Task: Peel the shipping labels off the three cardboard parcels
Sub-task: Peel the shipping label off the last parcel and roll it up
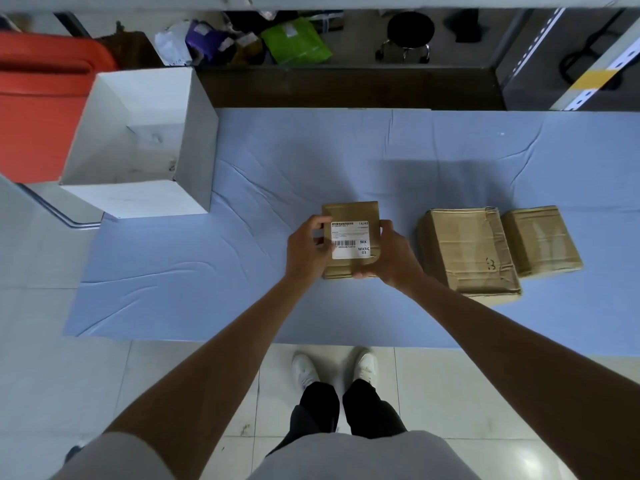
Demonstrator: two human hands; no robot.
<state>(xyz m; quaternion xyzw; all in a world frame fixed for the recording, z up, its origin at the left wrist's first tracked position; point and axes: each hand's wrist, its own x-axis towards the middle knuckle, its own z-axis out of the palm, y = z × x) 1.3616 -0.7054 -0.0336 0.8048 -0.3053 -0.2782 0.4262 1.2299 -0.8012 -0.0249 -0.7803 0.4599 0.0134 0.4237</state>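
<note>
A small cardboard parcel (349, 211) sits on the blue cloth at the middle of the table, with a white shipping label (350, 239) on its top face. My left hand (306, 249) grips the parcel's left side, thumb at the label's upper left corner. My right hand (391, 256) grips its right side and near edge. Two more parcels lie to the right: a larger creased one (465, 251) and a smaller one (540, 240) touching it. No label shows on their visible faces.
An open white box (194, 140) stands at the table's left far corner, beside a red bin (38, 98). Blue cloth (207, 271) covers the table. Bags and a black stool (410, 32) lie on the floor beyond the far edge.
</note>
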